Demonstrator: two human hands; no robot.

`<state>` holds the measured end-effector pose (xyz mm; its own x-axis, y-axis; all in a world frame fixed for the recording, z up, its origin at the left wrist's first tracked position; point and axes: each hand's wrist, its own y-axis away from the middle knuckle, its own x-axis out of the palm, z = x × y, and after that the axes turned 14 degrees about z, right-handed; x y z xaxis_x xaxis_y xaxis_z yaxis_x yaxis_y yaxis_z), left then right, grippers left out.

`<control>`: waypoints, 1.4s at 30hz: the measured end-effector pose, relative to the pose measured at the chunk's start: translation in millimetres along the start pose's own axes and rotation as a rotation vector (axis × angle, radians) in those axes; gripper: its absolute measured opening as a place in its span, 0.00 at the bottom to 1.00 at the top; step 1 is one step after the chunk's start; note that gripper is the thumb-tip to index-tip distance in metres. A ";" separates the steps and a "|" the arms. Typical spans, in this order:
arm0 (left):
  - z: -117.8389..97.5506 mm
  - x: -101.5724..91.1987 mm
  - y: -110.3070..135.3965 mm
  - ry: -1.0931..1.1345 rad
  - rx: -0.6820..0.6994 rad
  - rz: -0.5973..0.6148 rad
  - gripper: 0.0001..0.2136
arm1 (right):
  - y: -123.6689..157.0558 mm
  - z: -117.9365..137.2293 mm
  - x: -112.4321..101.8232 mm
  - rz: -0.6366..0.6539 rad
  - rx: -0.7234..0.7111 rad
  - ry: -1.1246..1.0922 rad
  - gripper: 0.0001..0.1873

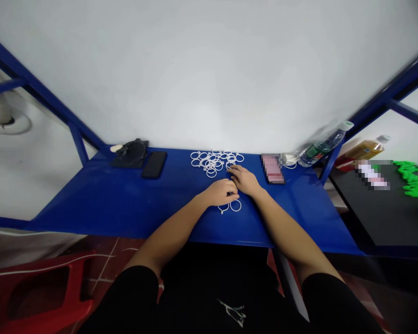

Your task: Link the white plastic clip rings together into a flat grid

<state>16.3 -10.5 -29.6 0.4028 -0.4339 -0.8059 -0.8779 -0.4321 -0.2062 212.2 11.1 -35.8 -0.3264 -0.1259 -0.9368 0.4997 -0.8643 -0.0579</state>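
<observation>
White thin rings [211,172] with small knobs on them, like looped cable ties, lie in a loose pile on the blue tabletop. My right hand [244,180] is at the pile's near right edge, its bent fingertips on a white ring [230,165]. Close beside it, my left hand [220,192] has its fingers curled downward; what they hold, if anything, is hidden. Just below my left hand, two more rings lie side by side, the right one [235,205] in fuller view and the left one [223,208] partly covered by the hand.
To the left are a black phone [154,165] and a dark flat item [131,153]. On the right lie a pink-screened phone [273,168], a white cable [290,160] and a tilted clear bottle [322,147]. Blue frame bars flank the table. A black table [379,213] holds green pieces [416,181].
</observation>
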 end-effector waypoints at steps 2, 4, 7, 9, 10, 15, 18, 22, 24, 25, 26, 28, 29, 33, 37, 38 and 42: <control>-3.6 1.3 -1.1 -0.003 -0.012 0.029 0.06 | -0.2 2.1 -0.6 -0.002 -0.008 -0.020 0.21; -7.0 1.2 -1.3 -0.004 -0.028 0.044 0.06 | -0.3 2.6 -1.1 -0.011 -0.002 -0.032 0.19; -12.1 1.1 -0.7 0.010 -0.035 0.052 0.06 | -0.6 1.8 -0.9 -0.011 0.034 -0.016 0.15; -15.9 1.7 0.2 0.035 -0.033 0.058 0.06 | -0.6 1.4 -0.8 -0.006 0.046 -0.007 0.13; -17.8 2.2 0.7 0.055 -0.036 0.059 0.06 | -0.5 1.3 -1.0 -0.008 0.043 -0.011 0.12; -24.0 3.6 1.9 0.143 -0.045 0.005 0.06 | 1.5 2.7 -4.0 -0.129 -0.024 -0.132 0.10; -21.2 0.5 1.5 0.099 -0.008 -0.194 0.07 | 4.5 7.6 -6.3 -0.260 -0.048 -0.221 0.09; -10.0 -9.0 2.3 0.012 -0.099 -0.661 0.09 | 11.5 22.4 -9.6 -0.415 -0.019 -0.350 0.09; -4.1 -13.1 3.3 -0.019 -0.142 -0.764 0.09 | 15.1 30.9 -11.2 -0.458 -0.028 -0.398 0.10; -1.8 -14.4 3.7 -0.031 -0.152 -0.767 0.09 | 16.6 34.6 -11.7 -0.466 -0.040 -0.409 0.11; -0.1 -15.2 3.9 -0.040 -0.155 -0.751 0.10 | 17.6 37.5 -12.1 -0.463 -0.054 -0.415 0.11; 1.1 -15.4 3.9 -0.055 -0.154 -0.711 0.10 | 18.6 40.9 -11.9 -0.439 -0.083 -0.417 0.12; 0.9 -15.0 3.8 -0.062 -0.150 -0.699 0.10 | 18.6 41.5 -11.5 -0.425 -0.096 -0.417 0.13; -1.8 -13.9 2.8 -0.058 -0.145 -0.686 0.10 | 18.2 39.9 -10.3 -0.430 -0.090 -0.434 0.14; -2.0 -14.5 2.4 0.031 -0.124 -0.675 0.09 | 19.3 39.8 -13.0 -0.413 -0.084 -0.450 0.15; -1.7 -14.8 2.5 0.056 -0.111 -0.675 0.09 | 19.7 40.1 -14.0 -0.398 -0.093 -0.459 0.15; -0.3 -16.5 3.8 0.134 -0.098 -0.637 0.08 | 20.7 39.5 -15.8 -0.337 -0.123 -0.523 0.16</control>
<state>6.4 -5.2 -16.9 0.8701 -0.1617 -0.4657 -0.4324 -0.7039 -0.5636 196.0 -24.0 -8.5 -0.8153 -0.1055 -0.5694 0.3799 -0.8395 -0.3885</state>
